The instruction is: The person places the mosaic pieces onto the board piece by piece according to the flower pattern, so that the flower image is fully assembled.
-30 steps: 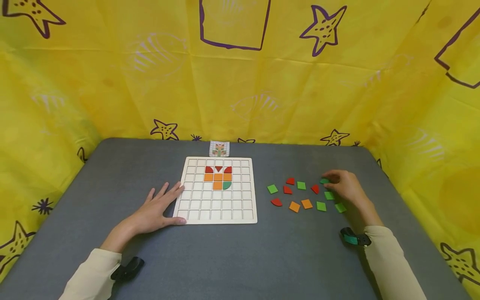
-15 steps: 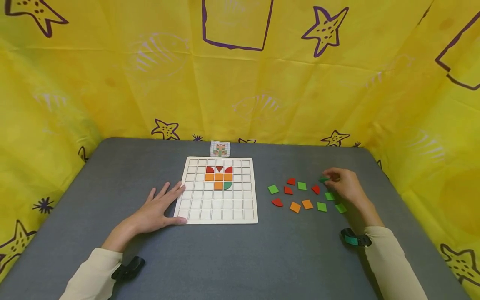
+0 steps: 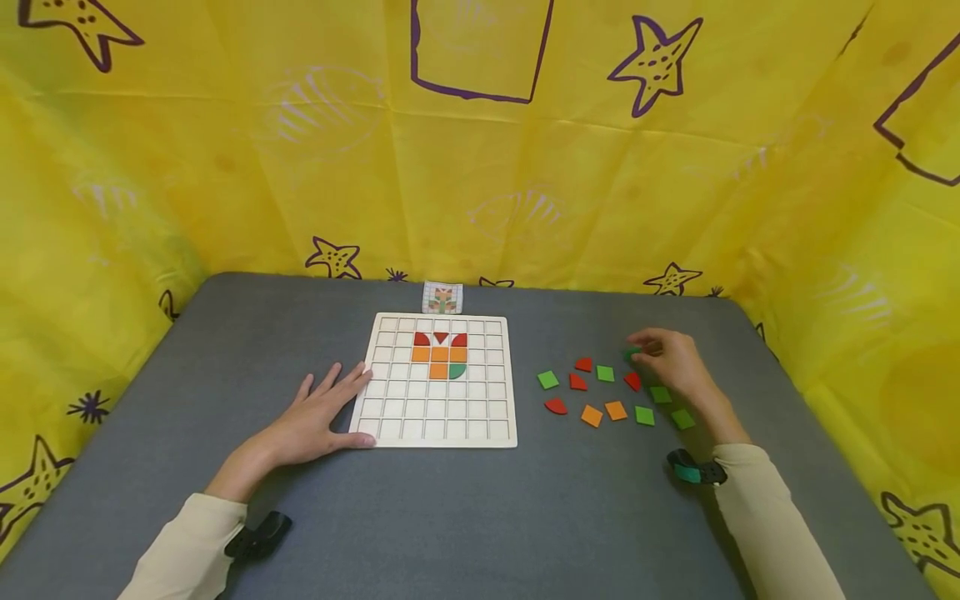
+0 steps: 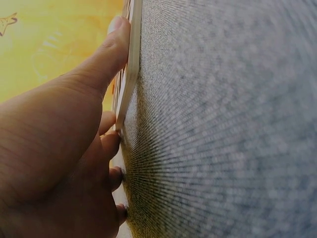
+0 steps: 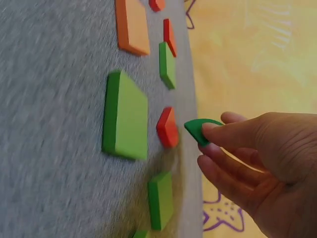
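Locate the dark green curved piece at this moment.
The dark green curved piece is pinched in the right hand, lifted just above the red pieces at the far side of the loose cluster, right of the wooden grid board.

I've got the grid board (image 3: 435,417) near the middle of the table (image 3: 480,517), a cluster of tiles (image 3: 439,353) seated in its far rows. A small card (image 3: 442,297) stands behind it at the table's far edge. My left hand (image 3: 315,417) lies flat against the board's left edge, thumb along its near corner. The loose pieces (image 3: 607,396) lie scattered right of the board. My right hand (image 3: 671,362) sits at their far right, pinching one piece (image 5: 200,130) just above the table.
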`<control>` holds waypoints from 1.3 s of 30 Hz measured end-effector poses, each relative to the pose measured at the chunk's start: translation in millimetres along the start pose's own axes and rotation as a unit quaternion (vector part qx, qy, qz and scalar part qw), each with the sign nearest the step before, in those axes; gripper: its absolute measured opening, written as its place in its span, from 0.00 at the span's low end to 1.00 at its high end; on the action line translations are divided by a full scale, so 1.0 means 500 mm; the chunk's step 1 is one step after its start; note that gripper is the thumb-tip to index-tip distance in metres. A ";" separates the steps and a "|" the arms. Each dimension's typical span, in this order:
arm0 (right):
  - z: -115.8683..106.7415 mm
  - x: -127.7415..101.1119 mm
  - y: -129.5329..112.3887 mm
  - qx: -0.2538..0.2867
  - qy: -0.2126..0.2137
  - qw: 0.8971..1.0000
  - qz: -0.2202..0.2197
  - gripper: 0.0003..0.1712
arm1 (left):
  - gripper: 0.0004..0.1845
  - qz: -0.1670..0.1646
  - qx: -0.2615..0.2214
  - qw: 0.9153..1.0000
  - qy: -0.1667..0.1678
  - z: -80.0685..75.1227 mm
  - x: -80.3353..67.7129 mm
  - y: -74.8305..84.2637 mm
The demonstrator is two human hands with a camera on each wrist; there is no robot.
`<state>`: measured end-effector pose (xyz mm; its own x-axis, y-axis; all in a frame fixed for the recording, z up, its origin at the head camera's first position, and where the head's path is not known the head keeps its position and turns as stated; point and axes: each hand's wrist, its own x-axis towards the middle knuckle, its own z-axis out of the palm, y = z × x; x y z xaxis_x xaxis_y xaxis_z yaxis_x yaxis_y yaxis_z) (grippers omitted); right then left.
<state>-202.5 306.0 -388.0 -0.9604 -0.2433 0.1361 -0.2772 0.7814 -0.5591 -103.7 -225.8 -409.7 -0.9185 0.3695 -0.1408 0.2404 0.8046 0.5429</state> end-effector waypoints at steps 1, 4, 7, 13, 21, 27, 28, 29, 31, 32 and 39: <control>0.002 0.003 -0.004 0.001 0.000 1.000 -0.002 0.14 | 0.56 0.001 0.000 1.000 0.000 0.000 0.000 0.001; 0.010 0.013 -0.018 0.014 -0.004 1.000 -0.009 0.14 | 0.56 0.002 -0.001 1.000 0.000 -0.002 0.000 0.003; 0.021 0.024 -0.032 0.028 -0.013 0.999 -0.016 0.14 | 0.56 0.001 0.002 1.000 -0.001 -0.002 0.000 0.003; 0.048 0.046 -0.058 0.042 -0.029 0.998 -0.040 0.14 | 0.56 -0.005 0.007 1.000 -0.004 0.000 0.000 0.002; 0.074 0.068 -0.090 0.063 -0.053 0.995 -0.064 0.14 | 0.56 -0.005 0.011 1.000 -0.001 -0.001 0.000 0.003; 0.088 0.084 -0.116 0.063 -0.058 0.994 -0.073 0.15 | 0.56 -0.009 0.011 1.000 -0.004 -0.002 0.001 0.004; 0.091 0.086 -0.122 0.063 -0.058 0.993 -0.077 0.15 | 0.56 -0.008 0.011 1.000 -0.004 -0.002 0.001 0.004; 0.093 0.089 -0.128 0.063 -0.059 0.993 -0.081 0.15 | 0.57 -0.008 0.011 1.000 -0.004 -0.002 0.001 0.004; 0.099 0.095 -0.139 0.062 -0.060 0.992 -0.089 0.15 | 0.57 -0.007 0.011 1.000 -0.004 -0.003 0.001 0.004; 0.102 0.097 -0.144 0.063 -0.061 0.992 -0.090 0.15 | 0.57 -0.006 0.011 1.000 -0.004 -0.003 0.001 0.003; 0.124 0.106 -0.172 0.081 -0.071 0.989 -0.101 0.14 | 0.56 -0.007 0.015 1.000 -0.006 -0.003 0.002 0.003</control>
<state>-227.7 190.2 -383.5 -0.8690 -0.4717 0.1493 -0.4434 0.6088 -0.6579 -104.8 -225.0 -407.9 -0.9183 0.3629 -0.1583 0.2366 0.8235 0.5156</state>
